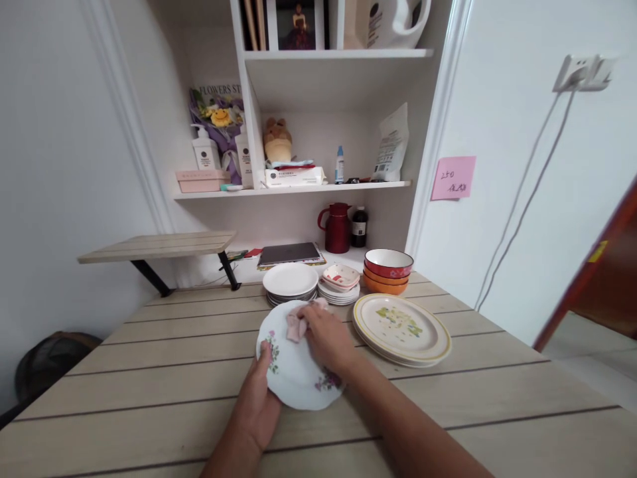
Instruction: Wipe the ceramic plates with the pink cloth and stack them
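Observation:
A white plate (293, 382) with purple flowers and a wavy rim is held tilted above the table. My left hand (259, 392) grips its left edge, thumb on the face and fingers hidden beneath. My right hand (328, 335) presses a pink cloth (297, 325) against the upper part of the plate's face, fingers closed on the cloth. Just beyond stands a stack of white plates (290, 279). To the right lie large cream plates (398, 325) with a yellow rim and a floral centre.
Small dishes (341, 275) rest on a pile of small plates (339, 292); stacked red and orange bowls (388, 265) stand beside them. Behind are a closed laptop (290, 253), a red jug (337, 228) and a dark bottle (359, 227). A raised wooden shelf (159, 244) overhangs the table's left.

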`<state>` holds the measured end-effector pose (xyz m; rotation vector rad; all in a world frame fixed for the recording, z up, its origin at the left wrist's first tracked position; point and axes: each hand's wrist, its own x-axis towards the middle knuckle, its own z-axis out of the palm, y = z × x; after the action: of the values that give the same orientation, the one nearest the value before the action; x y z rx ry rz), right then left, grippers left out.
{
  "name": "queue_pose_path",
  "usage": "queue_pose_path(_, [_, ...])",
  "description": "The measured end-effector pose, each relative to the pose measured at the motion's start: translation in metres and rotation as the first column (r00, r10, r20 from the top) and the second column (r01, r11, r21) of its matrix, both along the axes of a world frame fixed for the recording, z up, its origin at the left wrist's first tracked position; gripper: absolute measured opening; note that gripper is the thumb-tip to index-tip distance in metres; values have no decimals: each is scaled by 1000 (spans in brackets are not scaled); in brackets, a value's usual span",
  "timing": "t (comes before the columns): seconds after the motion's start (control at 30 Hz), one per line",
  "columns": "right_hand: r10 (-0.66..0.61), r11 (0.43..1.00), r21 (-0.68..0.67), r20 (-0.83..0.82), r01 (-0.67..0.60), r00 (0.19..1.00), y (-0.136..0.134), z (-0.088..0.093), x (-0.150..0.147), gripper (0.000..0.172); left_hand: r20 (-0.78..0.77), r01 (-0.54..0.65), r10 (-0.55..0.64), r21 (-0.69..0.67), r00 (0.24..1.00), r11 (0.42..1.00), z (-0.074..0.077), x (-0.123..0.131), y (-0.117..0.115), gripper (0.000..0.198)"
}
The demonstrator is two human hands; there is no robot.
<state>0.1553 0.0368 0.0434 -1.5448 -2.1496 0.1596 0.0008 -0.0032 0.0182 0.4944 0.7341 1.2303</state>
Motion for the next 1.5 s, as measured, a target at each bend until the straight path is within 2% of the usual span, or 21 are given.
queue_pose_path(0.1, [-156, 986, -41, 113, 162, 981, -3, 5, 20, 27, -30, -51, 50, -29, 998, 998, -2, 1, 0, 50])
queue_pose_path(0.17, [-158, 981, -78, 202, 177, 966, -12, 9, 32, 25, -28, -56, 54, -45, 998, 997, -3, 2, 0, 51])
queue_pose_path(0.2, [-112, 984, -109, 250, 142, 962, -18, 12, 37, 23, -18, -55, 54, -50, 998, 997, -3, 2, 0, 52])
queue_pose_path(0.27, [67, 975, -220, 295, 0, 953, -29, 16, 42, 19, 14, -59, 60, -57, 998, 997, -4, 2, 0, 54])
queue_pose_path(0.37, [332, 908, -336, 220, -249, 917, -41, 21, 36, 16, 77, -37, 42, -61, 996, 997, -5, 2, 0, 57])
queue_pose_path(0.47, [466, 849, -308, 53, -430, 883, -44, 18, 14, 22, 160, 57, -49, -46, 986, 997, -7, 0, 3, 61])
queue_pose_path(0.53, [489, 845, -218, -56, -489, 870, -40, 10, -5, 26, 213, 118, -113, -10, 970, 993, -10, -2, 6, 66])
queue_pose_path(0.57, [471, 864, -153, -89, -479, 878, -36, 6, -14, 26, 232, 133, -133, 12, 964, 991, -11, -2, 7, 68])
queue_pose_path(0.63, [367, 928, -28, -95, -371, 925, -24, -2, -29, 25, 245, 129, -134, 37, 960, 991, -14, -3, 9, 71])
queue_pose_path(0.77, [126, 988, 87, 49, -130, 991, 0, -5, -31, 30, 170, 97, -96, -3, 981, 995, -16, -1, 9, 72])
queue_pose_path(0.87, [-28, 996, 84, 166, 14, 986, 5, 0, -12, 32, 98, 82, -79, -27, 992, 996, -15, 0, 7, 71])
queue_pose_path(0.93, [-93, 996, 25, 231, 89, 969, 0, 5, 3, 33, 70, 67, -63, -47, 996, 997, -14, 0, 6, 70])
queue_pose_path(1.03, [-90, 986, -107, 303, 128, 949, -14, 11, 23, 31, 58, 43, -39, -71, 998, 997, -12, -1, 5, 67])
queue_pose_path(1.13, [120, 970, -237, 311, -45, 943, -29, 18, 34, 24, 74, 21, -14, -93, 997, 995, -10, -1, 3, 65])
queue_pose_path(1.23, [338, 910, -328, 229, -255, 913, -38, 25, 34, 18, 107, 29, -19, -99, 994, 995, -9, -2, 2, 65])
queue_pose_path(1.3, [397, 882, -336, 151, -331, 905, -42, 26, 27, 20, 129, 51, -42, -69, 991, 996, -10, -2, 2, 65])
queue_pose_path(1.4, [462, 854, -278, 19, -439, 887, -41, 22, 11, 30, 142, 101, -96, -29, 985, 994, -11, -4, 2, 64])
queue_pose_path(1.47, [456, 874, -180, -17, -451, 890, -36, 15, 2, 39, 133, 127, -122, -33, 984, 991, -11, -4, 2, 63])
queue_pose_path(1.5, [421, 900, -124, -9, -419, 907, -32, 11, -2, 43, 129, 125, -120, -36, 984, 991, -10, -4, 2, 62])
